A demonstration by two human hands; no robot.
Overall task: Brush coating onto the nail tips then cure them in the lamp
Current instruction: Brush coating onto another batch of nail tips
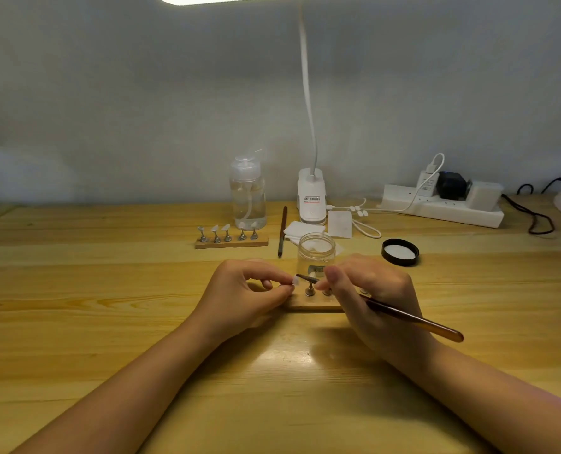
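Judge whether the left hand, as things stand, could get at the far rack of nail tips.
Probably yes: bare table lies between the left hand and the far rack, though its fingers now pinch a nail tip.

Hidden, cropped and unreadable parts

The right hand (367, 290) covers most of the near wooden stand (315, 304), so its holders cannot be counted, and hides the brush (410, 317) mid-shaft. The desk lamp (310, 194) head is cut off at the top edge, its label print too small to read. The jar (316, 253) contents are unclear.
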